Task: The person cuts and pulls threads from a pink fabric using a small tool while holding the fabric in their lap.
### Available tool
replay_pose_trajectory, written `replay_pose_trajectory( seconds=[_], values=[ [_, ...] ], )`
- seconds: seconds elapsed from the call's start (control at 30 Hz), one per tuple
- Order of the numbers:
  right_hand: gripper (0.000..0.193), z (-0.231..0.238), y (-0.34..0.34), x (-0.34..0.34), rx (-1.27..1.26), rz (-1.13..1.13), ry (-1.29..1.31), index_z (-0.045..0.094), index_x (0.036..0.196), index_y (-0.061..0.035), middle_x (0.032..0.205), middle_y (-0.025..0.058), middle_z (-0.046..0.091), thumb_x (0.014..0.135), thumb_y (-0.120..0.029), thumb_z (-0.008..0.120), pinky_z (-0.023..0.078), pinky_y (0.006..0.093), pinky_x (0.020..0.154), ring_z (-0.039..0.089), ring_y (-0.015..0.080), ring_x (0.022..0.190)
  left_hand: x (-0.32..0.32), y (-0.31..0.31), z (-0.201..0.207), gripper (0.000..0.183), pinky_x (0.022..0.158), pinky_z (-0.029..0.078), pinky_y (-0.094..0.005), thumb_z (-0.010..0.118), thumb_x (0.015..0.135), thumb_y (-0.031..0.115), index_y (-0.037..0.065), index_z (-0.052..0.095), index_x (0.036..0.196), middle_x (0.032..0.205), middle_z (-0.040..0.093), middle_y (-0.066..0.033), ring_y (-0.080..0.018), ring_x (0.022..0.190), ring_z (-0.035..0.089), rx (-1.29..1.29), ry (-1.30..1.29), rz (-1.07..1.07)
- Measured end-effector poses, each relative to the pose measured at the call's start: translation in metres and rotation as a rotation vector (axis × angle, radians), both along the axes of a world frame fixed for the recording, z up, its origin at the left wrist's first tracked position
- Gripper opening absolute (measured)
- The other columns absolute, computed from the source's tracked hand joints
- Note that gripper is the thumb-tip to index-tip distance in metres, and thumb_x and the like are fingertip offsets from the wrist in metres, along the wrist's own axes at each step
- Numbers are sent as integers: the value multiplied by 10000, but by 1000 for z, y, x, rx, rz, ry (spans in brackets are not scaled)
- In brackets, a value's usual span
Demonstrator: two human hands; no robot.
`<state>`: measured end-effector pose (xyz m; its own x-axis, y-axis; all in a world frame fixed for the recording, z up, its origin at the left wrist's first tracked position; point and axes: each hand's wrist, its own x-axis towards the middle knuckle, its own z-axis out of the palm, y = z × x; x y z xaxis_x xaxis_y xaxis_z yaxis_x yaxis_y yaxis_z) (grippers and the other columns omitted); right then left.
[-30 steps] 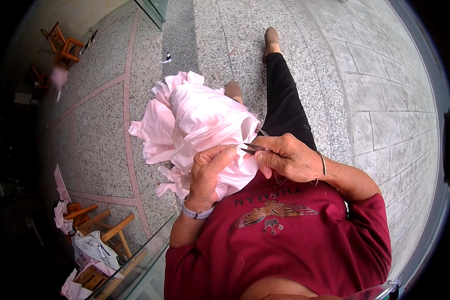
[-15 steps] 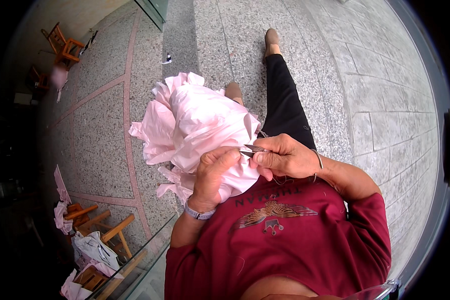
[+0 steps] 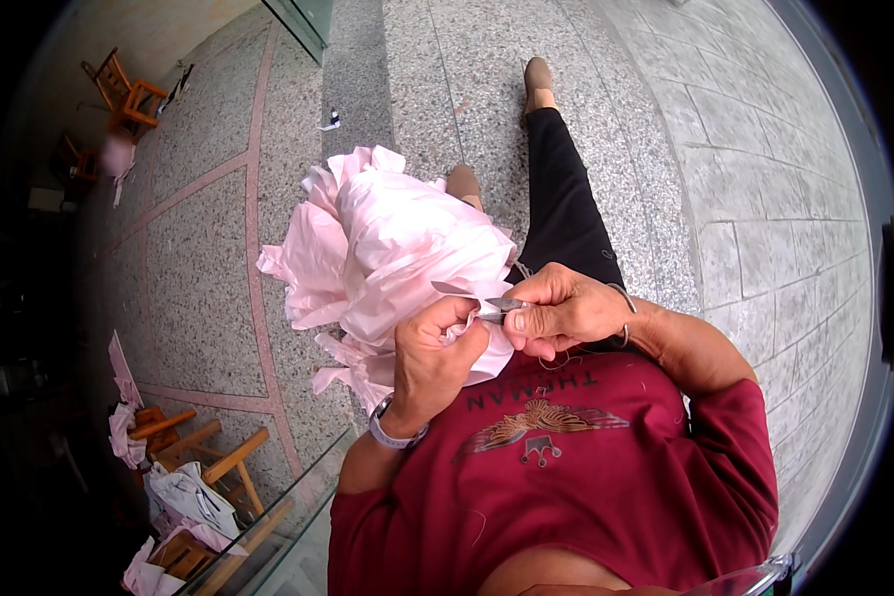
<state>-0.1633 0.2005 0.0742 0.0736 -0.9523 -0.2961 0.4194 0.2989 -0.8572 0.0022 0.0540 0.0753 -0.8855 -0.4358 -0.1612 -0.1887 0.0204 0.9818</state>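
Observation:
A heap of pale pink cloth (image 3: 407, 228) lies bunched over my lap and hangs to the left. My left hand (image 3: 429, 363) is closed on an edge of it, thumb and forefinger pinched together near the cloth's lower right. In my right hand (image 3: 571, 313) are small metal thread snips (image 3: 503, 304), held between thumb and fingers with the blades pointing left. The blades reach the pinched cloth beside my left thumb. Whether they touch a thread there is too small to tell. A loose thread dangles under my right hand.
Two wooden chairs (image 3: 129, 94) stand at the far left. Nearer on the left, wooden stools (image 3: 233, 457) carry white and pink cloth pieces. A glass panel edge (image 3: 288, 517) runs beside my left elbow. A small dark and white item (image 3: 332, 119) lies on the speckled floor.
My left hand has turned and its thumb has shifted slightly right and down, bunching the cloth edge. The snips' blades now lie spread at that edge. My right hand has hardly moved.

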Motion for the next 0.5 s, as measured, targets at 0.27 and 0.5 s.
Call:
replay_pose_trajectory(
  seconds=[0.27, 0.5],
  values=[
    [339, -2, 3, -3, -89, 41, 80, 635, 825, -14, 601, 7, 547, 1041, -261, 552, 327, 246, 472, 456, 60, 524, 0, 5, 3, 107, 615, 454, -243, 645, 885, 43, -37, 690, 942, 754, 661, -11, -40, 703, 549, -13, -9, 2],
    [355, 5, 0, -3, -79, 40, 92, 616, 799, 0, 594, 13, 522, 1033, -263, 563, 327, 266, 474, 452, 79, 516, 0, -1, -1, 90, 612, 434, -206, 664, 868, 7, -28, 701, 943, 768, 651, 23, -19, 701, 541, -21, -74, -73]
  ],
)
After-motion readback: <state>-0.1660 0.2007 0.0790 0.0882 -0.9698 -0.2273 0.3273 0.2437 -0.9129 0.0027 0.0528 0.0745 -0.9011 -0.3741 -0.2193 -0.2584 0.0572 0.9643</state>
